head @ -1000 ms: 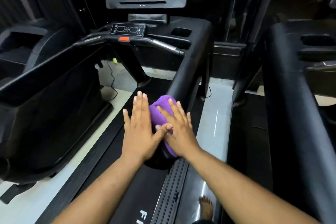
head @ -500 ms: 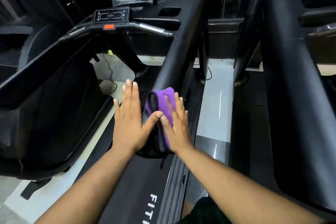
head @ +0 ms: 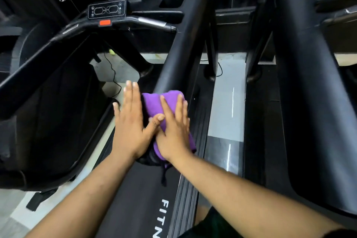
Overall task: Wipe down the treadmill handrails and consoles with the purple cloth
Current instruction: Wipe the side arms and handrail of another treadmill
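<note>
The treadmill (head: 135, 199) fills the near and middle scene, its belt running away from the viewer toward the console (head: 107, 8) at the far left, where a red stop button (head: 104, 23) sits under a small control panel. A second machine (head: 313, 102) stands to the right, across a pale strip of floor (head: 226, 114).

The right handrail (head: 179, 54), a thick black bar, slopes from the far console down toward the near middle. The purple cloth (head: 154, 106) is draped over its near end, wrapped across the top so that both sides of the rail are likely covered in one stroke.

The left hand (head: 131, 127) lies flat against the left flank of the rail, fingers straight and together, its thumb reaching across onto the cloth. The right hand (head: 173, 131) presses flat on the cloth from the right, fingers straight and spread, pinning the fabric rather than gripping it. Flat palms on either side probably squeeze the cloth round the bar so it slides along without bunching.

The console looks untouched by the cloth, so much of the task seems left.
</note>
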Tool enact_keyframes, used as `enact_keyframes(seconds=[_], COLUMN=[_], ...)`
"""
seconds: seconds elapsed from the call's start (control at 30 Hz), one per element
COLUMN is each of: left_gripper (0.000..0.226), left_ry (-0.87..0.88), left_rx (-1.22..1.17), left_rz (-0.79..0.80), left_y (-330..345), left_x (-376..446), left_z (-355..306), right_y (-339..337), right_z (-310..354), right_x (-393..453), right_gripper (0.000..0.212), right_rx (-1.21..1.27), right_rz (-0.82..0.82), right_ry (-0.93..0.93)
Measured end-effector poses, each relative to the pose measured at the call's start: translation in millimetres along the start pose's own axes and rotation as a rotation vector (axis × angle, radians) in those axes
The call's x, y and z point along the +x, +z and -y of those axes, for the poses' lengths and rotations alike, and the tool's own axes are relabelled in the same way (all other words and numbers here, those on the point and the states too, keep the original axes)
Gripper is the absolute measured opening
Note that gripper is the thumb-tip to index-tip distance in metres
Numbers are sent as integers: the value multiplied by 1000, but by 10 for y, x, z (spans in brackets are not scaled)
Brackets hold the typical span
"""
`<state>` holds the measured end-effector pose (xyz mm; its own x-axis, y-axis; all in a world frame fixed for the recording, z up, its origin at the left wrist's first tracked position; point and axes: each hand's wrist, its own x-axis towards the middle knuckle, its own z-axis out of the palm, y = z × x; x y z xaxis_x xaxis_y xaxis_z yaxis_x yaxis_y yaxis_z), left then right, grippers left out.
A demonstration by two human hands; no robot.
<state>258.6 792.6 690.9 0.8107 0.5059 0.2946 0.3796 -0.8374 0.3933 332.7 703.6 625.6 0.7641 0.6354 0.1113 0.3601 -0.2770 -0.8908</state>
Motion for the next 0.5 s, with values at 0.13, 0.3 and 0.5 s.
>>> enact_keyframes(seconds=[0.13, 0.3, 0.5], left_gripper=[115, 119, 111], left_ry=[-18, -17, 7], left_rx=[-98, -170, -79], left_rz=[-94, -172, -62], left_y=[-9, -25, -11], left_x=[-49, -103, -60], left_z=[-31, -62, -5], right_y=[-186, -102, 62], right_z=[299, 48, -407], right_x=[580, 4, -250], right_gripper=[53, 55, 60], right_rx=[-351, -247, 186], right_rz=[157, 11, -82], right_ry=[-209, -443, -193])
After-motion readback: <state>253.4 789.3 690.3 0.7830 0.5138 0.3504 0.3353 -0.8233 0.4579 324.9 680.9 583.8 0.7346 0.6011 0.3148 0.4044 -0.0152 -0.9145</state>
